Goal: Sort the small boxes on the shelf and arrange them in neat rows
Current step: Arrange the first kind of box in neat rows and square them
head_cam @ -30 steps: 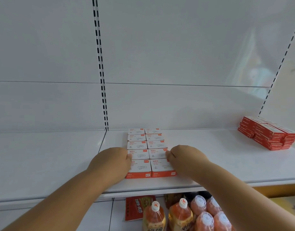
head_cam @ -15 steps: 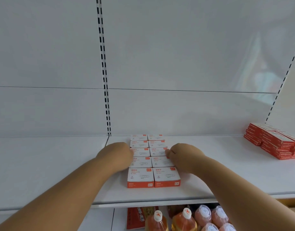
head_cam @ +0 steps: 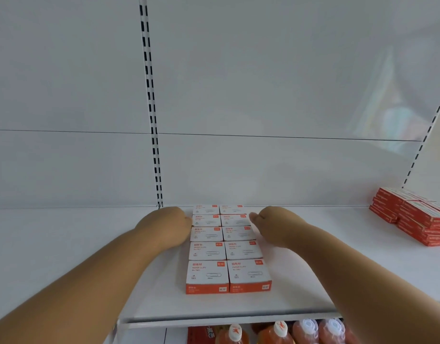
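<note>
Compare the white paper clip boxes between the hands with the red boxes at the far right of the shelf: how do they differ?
The paper clip boxes are white with an orange front band; the red boxes are red all over. The paper clip boxes sit one layer deep in two straight columns; the red boxes are stacked several high and skewed to the shelf edge. Both are small cardboard boxes on the same shelf.

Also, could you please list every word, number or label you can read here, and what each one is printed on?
"PAPER CLIPS": top of the front paper clip boxes.
"回形针": same tops, above the English.
"No." line beneath: digits blurred.
Orange front strips: too small.
Red boxes: print unreadable.
Bottle caps: orange mark, no legible text.
</note>
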### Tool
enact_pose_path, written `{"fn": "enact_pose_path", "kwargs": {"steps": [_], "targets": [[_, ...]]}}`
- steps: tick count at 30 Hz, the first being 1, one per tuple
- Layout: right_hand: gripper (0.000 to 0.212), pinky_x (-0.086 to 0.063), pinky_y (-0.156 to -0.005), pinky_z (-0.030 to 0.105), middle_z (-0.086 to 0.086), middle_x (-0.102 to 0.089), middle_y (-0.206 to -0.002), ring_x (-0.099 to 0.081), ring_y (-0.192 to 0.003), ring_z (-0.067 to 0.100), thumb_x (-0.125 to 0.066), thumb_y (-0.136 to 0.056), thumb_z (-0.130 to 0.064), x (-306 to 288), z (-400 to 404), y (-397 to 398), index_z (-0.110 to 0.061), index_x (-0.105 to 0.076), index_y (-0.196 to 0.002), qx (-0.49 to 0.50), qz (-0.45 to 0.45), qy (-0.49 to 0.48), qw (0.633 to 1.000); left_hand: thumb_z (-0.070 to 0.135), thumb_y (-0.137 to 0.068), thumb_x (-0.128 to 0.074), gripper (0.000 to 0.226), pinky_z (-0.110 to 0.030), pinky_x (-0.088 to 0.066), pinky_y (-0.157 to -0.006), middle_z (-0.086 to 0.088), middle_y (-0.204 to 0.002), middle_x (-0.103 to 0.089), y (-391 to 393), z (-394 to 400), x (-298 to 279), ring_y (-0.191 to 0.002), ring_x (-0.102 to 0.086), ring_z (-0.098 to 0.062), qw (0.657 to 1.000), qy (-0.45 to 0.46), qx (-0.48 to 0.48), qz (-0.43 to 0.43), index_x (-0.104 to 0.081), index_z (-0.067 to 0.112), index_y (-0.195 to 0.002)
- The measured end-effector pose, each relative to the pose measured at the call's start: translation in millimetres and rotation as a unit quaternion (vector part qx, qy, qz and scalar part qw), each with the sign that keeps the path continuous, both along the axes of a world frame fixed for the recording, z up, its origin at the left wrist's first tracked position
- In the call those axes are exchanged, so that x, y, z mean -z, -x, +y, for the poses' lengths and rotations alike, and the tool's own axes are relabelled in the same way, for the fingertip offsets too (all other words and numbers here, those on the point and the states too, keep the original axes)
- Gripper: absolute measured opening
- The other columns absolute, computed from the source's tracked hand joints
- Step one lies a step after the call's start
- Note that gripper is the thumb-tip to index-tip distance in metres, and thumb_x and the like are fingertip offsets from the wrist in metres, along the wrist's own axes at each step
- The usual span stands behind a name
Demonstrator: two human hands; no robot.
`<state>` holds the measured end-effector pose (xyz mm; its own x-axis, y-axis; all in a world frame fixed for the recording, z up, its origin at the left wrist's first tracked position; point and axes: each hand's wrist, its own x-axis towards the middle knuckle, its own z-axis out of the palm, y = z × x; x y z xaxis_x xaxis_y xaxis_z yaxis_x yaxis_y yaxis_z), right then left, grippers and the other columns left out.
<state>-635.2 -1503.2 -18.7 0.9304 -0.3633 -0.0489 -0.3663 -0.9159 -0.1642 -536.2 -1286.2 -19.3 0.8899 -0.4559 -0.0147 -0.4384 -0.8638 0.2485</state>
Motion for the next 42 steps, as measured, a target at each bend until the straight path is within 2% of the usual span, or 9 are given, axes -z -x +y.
{"fn": "enact_pose_path", "kwargs": {"steps": [3, 12, 19, 24, 27, 30, 32, 36, 42], "targets": [[0.046, -0.045, -0.072, 0.031, 0.001, -0.063, -0.091, -0.058, -0.083, 0.018, -0.028, -0.102, -0.046, 3, 3, -6, -0.014, -0.06, -0.092, 0.004, 0.001, -0.025, 1.0, 0.035, -0.102, -0.035, 0.035, -0.027, -0.045, -0.069, 0.003, -0.084, -0.063, -6, -7, 5, -0.081, -0.061, -0.015, 1.0, 0.0, -0.002, 0.014, -0.056, 0.023, -0.076], [0.044, -0.04, -0.063, 0.029, -0.004, -0.056, -0.075, -0.054, -0.071, 0.016, -0.029, -0.102, -0.045, 8, 7, -11, -0.02, -0.05, -0.073, -0.004, 0.01, 0.006, 1.0, 0.031, -0.101, -0.035, 0.031, -0.028, -0.048, -0.07, 0.002, -0.094, -0.066, -14, -13, 13, -0.086, -0.062, -0.016, 0.999, -0.016, 0.03, 0.001, -0.063, 0.017, -0.096], [0.04, -0.044, -0.076, 0.03, 0.005, -0.061, -0.1, -0.057, -0.09, 0.021, -0.027, -0.105, -0.039, -1, 4, -12, -0.013, -0.057, -0.098, -0.038, 0.031, -0.012, 0.999, 0.022, -0.103, -0.036, 0.031, -0.029, -0.049, -0.084, -0.001, -0.114, -0.066, -15, -14, 3, -0.101, -0.062, -0.02, 0.996, -0.03, 0.062, 0.05, -0.063, 0.013, -0.115], [0.041, -0.042, -0.067, 0.029, -0.001, -0.059, -0.084, -0.055, -0.077, 0.016, -0.029, -0.103, -0.042, 6, 1, -15, -0.017, -0.053, -0.081, -0.028, 0.025, -0.009, 0.999, 0.018, -0.103, -0.034, 0.034, -0.033, -0.051, -0.091, -0.004, -0.121, -0.064, -17, -14, 1, -0.105, -0.061, -0.02, 0.995, -0.045, 0.074, 0.054, -0.063, 0.008, -0.12], [0.04, -0.043, -0.07, 0.029, 0.0, -0.058, -0.087, -0.055, -0.08, 0.018, -0.029, -0.103, -0.042, 6, -1, -16, -0.016, -0.051, -0.082, -0.03, 0.023, -0.023, 0.999, 0.02, -0.103, -0.036, 0.034, -0.031, -0.049, -0.088, -0.006, -0.116, -0.066, -21, -14, -1, -0.101, -0.061, -0.02, 0.994, -0.039, 0.073, 0.067, -0.066, 0.008, -0.114], [0.035, -0.047, -0.078, 0.031, 0.004, -0.054, -0.094, -0.054, -0.089, 0.023, -0.027, -0.105, -0.034, 0, -6, -21, -0.01, -0.053, -0.103, -0.003, 0.001, -0.078, 0.997, 0.017, -0.099, -0.039, 0.03, -0.03, -0.047, -0.079, -0.014, -0.109, -0.065, -32, -14, -3, -0.089, -0.056, -0.022, 0.996, -0.046, 0.062, 0.055, -0.067, 0.005, -0.1], [0.039, -0.045, -0.07, 0.028, 0.001, -0.053, -0.088, -0.054, -0.083, 0.021, -0.027, -0.104, -0.03, -2, -13, -30, -0.008, -0.056, -0.118, 0.021, -0.01, -0.075, 0.997, 0.02, -0.097, -0.037, 0.028, -0.028, -0.043, -0.067, -0.012, -0.098, -0.061, -42, -17, -2, -0.081, -0.055, -0.021, 0.998, -0.042, 0.035, 0.023, -0.061, 0.013, -0.082], [0.044, -0.046, -0.073, 0.031, 0.002, -0.063, -0.087, -0.059, -0.083, 0.02, -0.031, -0.101, -0.045, 5, -19, -45, -0.014, -0.06, -0.09, 0.024, -0.005, -0.062, 0.998, 0.039, -0.103, -0.031, 0.043, -0.03, -0.044, -0.071, -0.004, -0.09, -0.064, -51, -27, 6, -0.085, -0.06, -0.02, 1.0, -0.01, 0.007, 0.0, -0.062, 0.013, -0.088], [0.04, -0.047, -0.076, 0.033, 0.001, -0.065, -0.093, -0.06, -0.088, 0.02, -0.032, -0.101, -0.045, 8, -18, -49, -0.017, -0.058, -0.088, 0.018, -0.006, -0.046, 0.999, 0.041, -0.101, -0.035, 0.04, -0.029, -0.043, -0.065, 0.001, -0.084, -0.065, -50, -34, 15, -0.081, -0.062, -0.018, 1.0, -0.011, 0.003, -0.022, -0.065, 0.016, -0.09]]}}
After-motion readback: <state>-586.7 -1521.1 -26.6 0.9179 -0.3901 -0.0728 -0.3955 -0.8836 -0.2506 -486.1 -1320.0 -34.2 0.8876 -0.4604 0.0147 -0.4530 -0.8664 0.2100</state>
